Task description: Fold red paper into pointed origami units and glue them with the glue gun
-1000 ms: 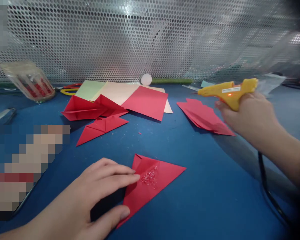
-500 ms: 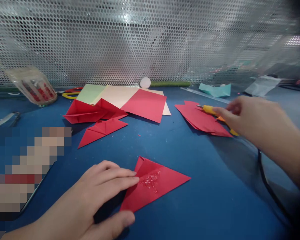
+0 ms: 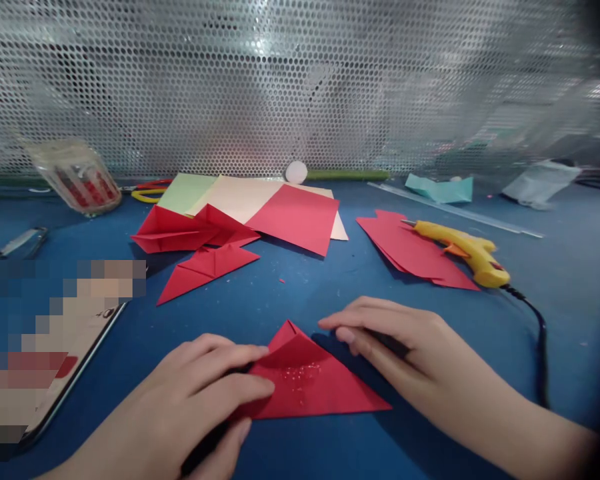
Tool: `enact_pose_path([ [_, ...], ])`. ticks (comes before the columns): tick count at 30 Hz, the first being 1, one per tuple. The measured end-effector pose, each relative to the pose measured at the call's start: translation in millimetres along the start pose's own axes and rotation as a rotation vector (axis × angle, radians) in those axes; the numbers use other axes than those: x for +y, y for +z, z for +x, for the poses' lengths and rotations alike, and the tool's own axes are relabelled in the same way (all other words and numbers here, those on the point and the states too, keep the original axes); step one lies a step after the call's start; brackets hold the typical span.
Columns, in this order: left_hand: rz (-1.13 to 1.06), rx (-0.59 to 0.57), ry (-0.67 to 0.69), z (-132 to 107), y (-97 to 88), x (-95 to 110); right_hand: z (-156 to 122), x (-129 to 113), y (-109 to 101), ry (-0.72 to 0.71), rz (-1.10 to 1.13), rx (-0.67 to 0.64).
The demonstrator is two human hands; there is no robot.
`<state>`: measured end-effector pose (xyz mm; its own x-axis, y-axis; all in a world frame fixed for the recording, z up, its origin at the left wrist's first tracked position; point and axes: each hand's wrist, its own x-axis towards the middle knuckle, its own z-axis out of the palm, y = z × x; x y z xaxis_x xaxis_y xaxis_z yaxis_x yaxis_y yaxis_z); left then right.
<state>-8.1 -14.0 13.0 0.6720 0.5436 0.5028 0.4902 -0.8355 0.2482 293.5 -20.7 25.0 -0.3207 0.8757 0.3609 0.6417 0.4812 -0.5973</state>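
Near the front of the blue table lies a folded red paper triangle (image 3: 325,387), with clear glossy glue spread across its middle. My left hand (image 3: 200,393) holds its left side, fingers on top and thumb at the near edge. To the right of the triangle hovers my right hand (image 3: 405,347), open, its fingers slightly apart with nothing between them. A yellow hot glue gun (image 3: 455,243) rests on a stack of red paper (image 3: 405,253) at the right, nozzle pointing left.
Farther back are folded red pieces (image 3: 205,270), a flat red sheet (image 3: 300,217) and pale sheets (image 3: 250,193). At the left, a phone (image 3: 80,373) and a jar (image 3: 87,177) stand out. The glue gun's black cord (image 3: 543,347) runs down the right side.
My right hand has let go of the glue gun, leaving it on the red stack, and moved left toward the triangle. The triangle has turned so that its long edge faces me.
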Motion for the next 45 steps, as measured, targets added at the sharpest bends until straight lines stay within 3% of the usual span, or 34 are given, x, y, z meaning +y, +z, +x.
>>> enact_pose_path([
  [4, 0.043, -0.005, 0.034, -3.4, 4.1, 1.3, -1.5, -4.2, 3.0, -0.077, 0.036, -0.038],
  [12, 0.075, 0.134, 0.002, -4.6, 21.3, 8.6, -7.8, -6.2, 11.3, -0.253, -0.133, -0.013],
  [18, 0.141, 0.116, 0.192, -8.9, 22.0, -4.2, -7.5, -10.2, 5.2, -0.414, -0.247, -0.061],
  [27, 0.219, 0.125, 0.252, -10.8, 22.4, -2.8, -8.6, -14.6, 8.2, -0.525, -0.377, -0.053],
  [29, 0.233, 0.094, 0.251, -10.9, 20.7, -1.4, -8.0, -14.5, 7.3, -0.530, -0.382, -0.039],
  [34, 0.325, -0.120, 0.166, -5.8, 18.4, 4.2, -3.8, -16.4, 4.7, -0.544, -0.378, -0.040],
  [41, 0.308, -0.153, 0.147, -8.1, 23.7, 6.8, -2.8, -17.9, 6.8, -0.529, -0.342, -0.053],
  [45, 0.300, -0.111, 0.243, -16.9, 26.2, 0.1, -3.7, -15.2, 3.5, -0.501, -0.281, -0.091],
])
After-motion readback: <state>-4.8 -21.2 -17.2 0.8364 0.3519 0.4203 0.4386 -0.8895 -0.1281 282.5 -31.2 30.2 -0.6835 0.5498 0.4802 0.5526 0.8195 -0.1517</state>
